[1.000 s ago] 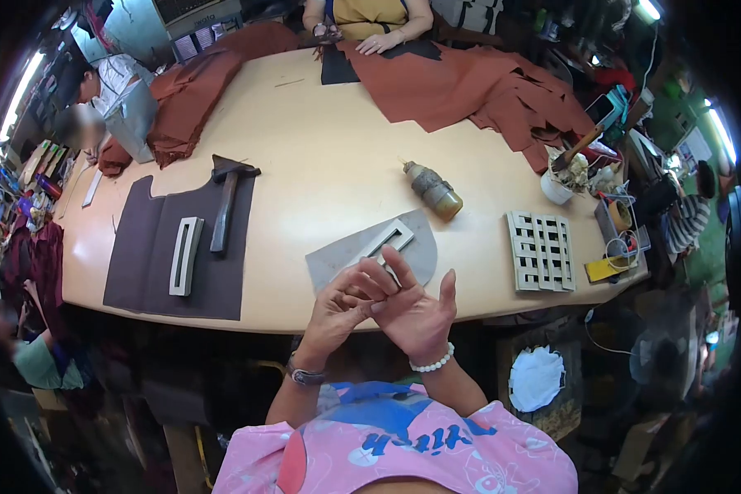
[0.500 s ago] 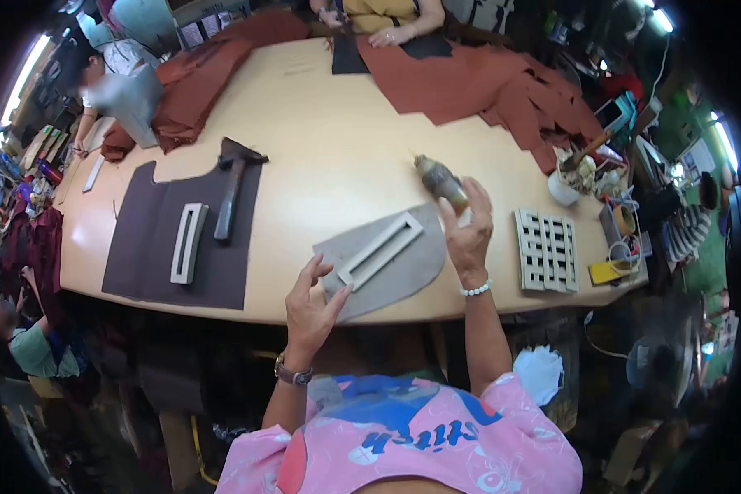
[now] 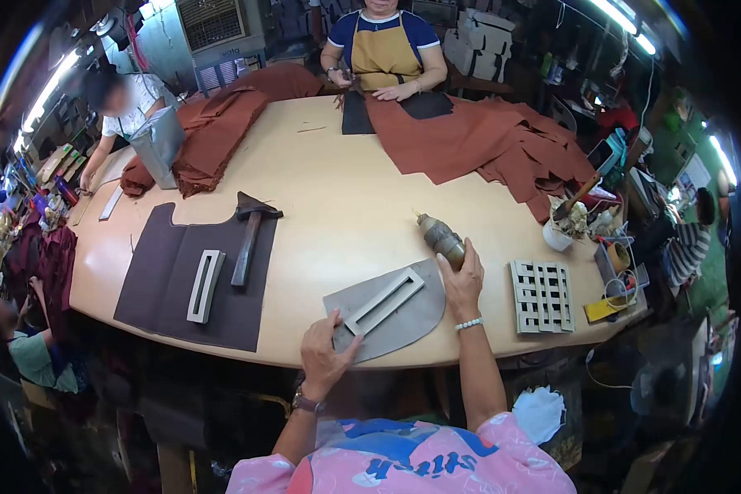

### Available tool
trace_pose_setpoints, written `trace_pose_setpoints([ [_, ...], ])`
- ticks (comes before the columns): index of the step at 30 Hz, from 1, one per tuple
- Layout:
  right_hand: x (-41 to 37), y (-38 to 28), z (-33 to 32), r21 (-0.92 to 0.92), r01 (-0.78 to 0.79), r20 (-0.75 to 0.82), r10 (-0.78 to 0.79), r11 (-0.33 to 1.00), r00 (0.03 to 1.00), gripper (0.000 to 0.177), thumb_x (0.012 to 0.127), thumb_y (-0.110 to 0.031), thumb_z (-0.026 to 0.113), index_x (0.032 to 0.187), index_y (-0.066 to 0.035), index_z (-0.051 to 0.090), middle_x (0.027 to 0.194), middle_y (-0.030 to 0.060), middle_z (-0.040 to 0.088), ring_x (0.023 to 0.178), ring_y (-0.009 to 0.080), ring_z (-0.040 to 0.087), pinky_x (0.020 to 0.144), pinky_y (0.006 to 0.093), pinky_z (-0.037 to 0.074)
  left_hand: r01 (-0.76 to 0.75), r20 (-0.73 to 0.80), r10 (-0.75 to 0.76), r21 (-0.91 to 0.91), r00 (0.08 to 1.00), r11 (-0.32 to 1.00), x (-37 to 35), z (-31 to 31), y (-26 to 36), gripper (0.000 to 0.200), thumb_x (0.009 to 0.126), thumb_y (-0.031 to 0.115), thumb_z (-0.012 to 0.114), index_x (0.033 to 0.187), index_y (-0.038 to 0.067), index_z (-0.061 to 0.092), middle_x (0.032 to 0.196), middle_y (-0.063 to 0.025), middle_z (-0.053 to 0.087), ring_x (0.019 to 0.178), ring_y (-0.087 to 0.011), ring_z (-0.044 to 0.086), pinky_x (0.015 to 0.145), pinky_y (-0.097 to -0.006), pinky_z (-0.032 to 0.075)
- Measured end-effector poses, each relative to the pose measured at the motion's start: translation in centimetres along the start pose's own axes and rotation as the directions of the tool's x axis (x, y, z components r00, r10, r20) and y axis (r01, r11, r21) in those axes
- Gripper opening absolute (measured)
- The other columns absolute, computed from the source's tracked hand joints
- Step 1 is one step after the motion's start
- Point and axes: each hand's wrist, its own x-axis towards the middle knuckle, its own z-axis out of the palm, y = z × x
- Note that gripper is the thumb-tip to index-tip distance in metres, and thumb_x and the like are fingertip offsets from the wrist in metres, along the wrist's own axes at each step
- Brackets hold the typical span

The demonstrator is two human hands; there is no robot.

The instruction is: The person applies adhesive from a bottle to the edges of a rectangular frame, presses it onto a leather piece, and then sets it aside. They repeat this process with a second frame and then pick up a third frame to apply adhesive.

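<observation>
A grey rounded flat piece [image 3: 424, 319] lies at the table's front edge, with a pale slotted rectangular frame [image 3: 362, 318] on it. My left hand [image 3: 325, 356] is at the lower left edge of the grey piece, thumb and forefinger apart on either side of its corner, the thumb close to the frame's near end. My right hand [image 3: 464, 284] has its fingers round the base of a bottle [image 3: 441, 239] with a narrow tip, tilted toward the far left. To the left, a hammer [image 3: 249, 239] and a second slotted frame [image 3: 205, 286] rest on a dark sheet [image 3: 156, 280].
A pale lattice block [image 3: 542, 296] sits at right, near a white cup [image 3: 557, 237] and a tray [image 3: 626, 280] of tools. Reddish-brown sheets [image 3: 469, 136] cover the far side, where a person in an apron [image 3: 384, 53] works. Another person [image 3: 132, 103] is at far left.
The view has tilted up, so the table sits lower in it. My left hand has come in against the grey piece's corner. My right-hand fingers have closed further round the bottle's base.
</observation>
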Motion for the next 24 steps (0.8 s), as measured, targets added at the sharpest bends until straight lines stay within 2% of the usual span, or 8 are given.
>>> trace_pose_setpoints([
  [4,1.0,0.0,0.0,0.026,-0.091,0.038,0.09,0.995,0.995,0.067,0.077,-0.037,0.071,0.127,0.001,0.047,0.116,0.0198,0.057,0.114,0.0342,0.049,0.101,0.0426,0.031,-0.036,0.03,0.036,0.006,0.999,0.999,-0.1,-0.1,-0.3,0.06,0.067,0.02,0.08,0.119,0.001,0.055,0.095,-0.0124,0.064,0.087,-0.0287,0.061,0.078,-0.0383,0.048],
  [7,1.5,0.3,-0.2,0.045,-0.155,0.066,0.152,0.987,0.986,0.067,0.074,-0.03,0.076,0.125,0.002,0.048,0.11,0.0178,0.06,0.107,0.0296,0.055,0.096,0.041,0.038,-0.048,0.004,0.048,-0.023,0.999,0.999,-0.1,0.1,-0.4,0.055,0.068,0.022,0.079,0.114,0.002,0.057,0.092,-0.0117,0.063,0.085,-0.0284,0.06,0.076,-0.0382,0.047],
  [10,1.4,0.5,-0.4,0.471,-0.143,-0.018,0.172,0.871,0.985,0.066,0.072,-0.019,0.079,0.125,0.003,0.047,0.108,0.0156,0.06,0.097,0.024,0.059,0.085,0.0358,0.048,-0.028,0.022,0.028,-0.015,0.999,0.999,-0.2,0.0,-0.3,0.056,0.067,0.022,0.08,0.115,0.002,0.057,0.093,-0.0113,0.064,0.086,-0.0279,0.06,0.077,-0.0381,0.047],
  [11,1.3,0.8,-0.4,0.555,-0.091,-0.075,0.159,0.827,0.984,0.057,0.074,-0.008,0.076,0.123,0.002,0.048,0.108,0.014,0.058,0.095,0.0194,0.06,0.078,0.0295,0.053,-0.037,0.015,0.038,-0.005,0.999,0.999,-0.2,0.0,-0.3,0.056,0.067,0.022,0.08,0.115,0.002,0.057,0.094,-0.0112,0.064,0.086,-0.028,0.06,0.077,-0.0381,0.047],
  [14,0.0,0.3,-2.3,0.908,-0.174,0.025,0.364,0.381,0.931,0.045,0.08,-0.006,0.07,0.12,0.0,0.05,0.11,0.0136,0.058,0.098,0.0199,0.061,0.081,0.0306,0.054,-0.043,0.0,0.043,0.008,0.999,0.999,-0.2,0.0,-0.4,0.057,0.068,0.021,0.08,0.117,0.002,0.057,0.096,-0.011,0.064,0.088,-0.0281,0.06,0.079,-0.0382,0.047],
  [18,-1.1,0.9,-5.1,0.949,-0.159,0.244,0.315,-0.271,0.917,0.041,0.084,-0.012,0.067,0.121,-0.004,0.05,0.118,0.0109,0.058,0.104,0.0225,0.061,0.079,0.037,0.059,-0.022,0.023,0.022,-0.003,0.999,1.0,-0.3,0.0,-0.4,0.058,0.068,0.021,0.079,0.118,0.002,0.056,0.098,-0.0107,0.064,0.089,-0.0283,0.06,0.08,-0.0384,0.047],
  [22,-1.9,1.4,-6.1,0.915,-0.168,0.308,0.365,-0.368,0.879,0.043,0.084,-0.018,0.069,0.121,-0.006,0.051,0.117,0.0106,0.058,0.106,0.0235,0.059,0.082,0.0373,0.059,-0.034,0.023,0.034,-0.003,0.999,0.999,-0.2,-0.2,-0.1,0.058,0.068,0.021,0.079,0.118,0.002,0.056,0.098,-0.0104,0.064,0.09,-0.028,0.059,0.08,-0.0383,0.047],
  [24,-2.3,1.5,-6.5,0.933,-0.212,0.319,0.392,-0.291,0.863,0.042,0.084,-0.018,0.068,0.121,-0.007,0.051,0.118,0.0102,0.057,0.107,0.0231,0.059,0.083,0.0371,0.058,-0.036,0.023,0.036,0.002,0.999,0.999,-0.2,-0.1,-0.2,0.057,0.068,0.021,0.079,0.118,0.002,0.056,0.099,-0.0107,0.064,0.09,-0.0281,0.059,0.08,-0.0383,0.047],
])
